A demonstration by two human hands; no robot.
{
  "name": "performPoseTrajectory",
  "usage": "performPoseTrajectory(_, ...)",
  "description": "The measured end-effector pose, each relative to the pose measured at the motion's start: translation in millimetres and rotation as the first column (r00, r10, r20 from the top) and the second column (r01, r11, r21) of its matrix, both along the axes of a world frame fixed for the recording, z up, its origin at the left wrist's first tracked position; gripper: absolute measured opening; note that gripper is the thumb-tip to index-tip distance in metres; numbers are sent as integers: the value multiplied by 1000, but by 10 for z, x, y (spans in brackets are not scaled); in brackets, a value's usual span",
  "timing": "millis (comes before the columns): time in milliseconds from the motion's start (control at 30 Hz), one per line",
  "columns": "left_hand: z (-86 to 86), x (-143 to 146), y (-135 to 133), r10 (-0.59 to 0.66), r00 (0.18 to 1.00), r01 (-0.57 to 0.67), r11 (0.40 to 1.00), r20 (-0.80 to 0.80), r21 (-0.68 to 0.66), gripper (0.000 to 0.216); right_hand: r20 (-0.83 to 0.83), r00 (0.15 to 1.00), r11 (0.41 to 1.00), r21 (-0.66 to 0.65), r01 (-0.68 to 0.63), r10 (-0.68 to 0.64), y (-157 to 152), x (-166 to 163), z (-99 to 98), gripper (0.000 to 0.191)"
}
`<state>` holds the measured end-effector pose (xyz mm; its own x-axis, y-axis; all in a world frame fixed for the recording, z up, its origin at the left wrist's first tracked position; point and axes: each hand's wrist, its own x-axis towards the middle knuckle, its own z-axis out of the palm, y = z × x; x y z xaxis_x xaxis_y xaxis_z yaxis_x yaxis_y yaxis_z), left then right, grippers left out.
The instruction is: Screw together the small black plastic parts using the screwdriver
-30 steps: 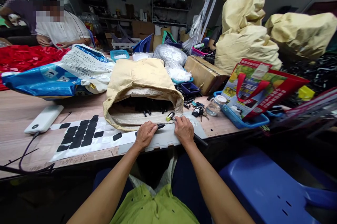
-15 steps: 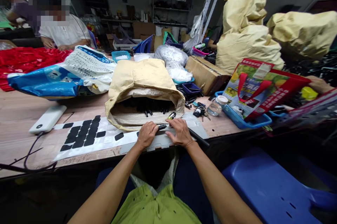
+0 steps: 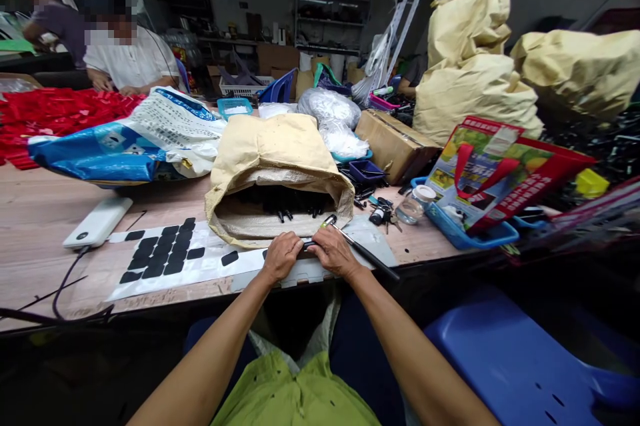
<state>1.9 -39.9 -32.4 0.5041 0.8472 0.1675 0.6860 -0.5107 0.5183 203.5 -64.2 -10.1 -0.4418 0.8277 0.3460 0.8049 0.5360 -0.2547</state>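
Observation:
At the table's front edge, my left hand (image 3: pixel 282 256) is closed round one end of a short black rod-shaped part (image 3: pixel 309 245). My right hand (image 3: pixel 334 251) grips its other end, and most of the part is hidden by my fingers. A hammer (image 3: pixel 367 254) with a metal shaft and black grip lies just beyond and right of my right hand. Both hands are over a grey board (image 3: pixel 376 234). Behind them, an open beige sack (image 3: pixel 273 136) lies with its mouth towards me, and black rod-like pieces (image 3: pixel 285 215) show inside.
A white strip with black stickers (image 3: pixel 167 249) and a white power bank (image 3: pixel 97 223) lie left. Keys (image 3: pixel 389 214), a jar (image 3: pixel 416 205) and a blue tray (image 3: pixel 453 229) holding a shopping bag are right. A blue stool (image 3: pixel 505 353) stands beside me; co-workers sit far left.
My right hand has closed in on the black part, its fingers now curled round it. More of the hammer shows. The hand at the far right edge is gone from view.

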Motion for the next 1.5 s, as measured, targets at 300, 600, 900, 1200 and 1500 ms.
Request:
performPoseTrajectory(300,67,18,-37,12,999,-11,1000,33,-18,38,-8,997,997,17,75,-75,-82,223,173,37)
performPoseTrajectory(600,139,3,-73,18,988,-6,997,156,-78,18,167,829,845,98,525,-534,-84,232,-5,23)
performPoseTrajectory(900,276,18,-423,-19,974,21,1000,226,-10,20,145,830,843,87,531,-538,-79,232,0,22)
performPoseTrajectory(1200,-389,-35,-1510,-146,989,145,911,28,-385,30,126,838,848,84,524,-530,-65,239,-38,20)
performPoseTrajectory(1500,-1098,-145,-1421,62,945,-259,745,-322,-615,35,120,838,847,100,522,-532,-73,243,-30,20)
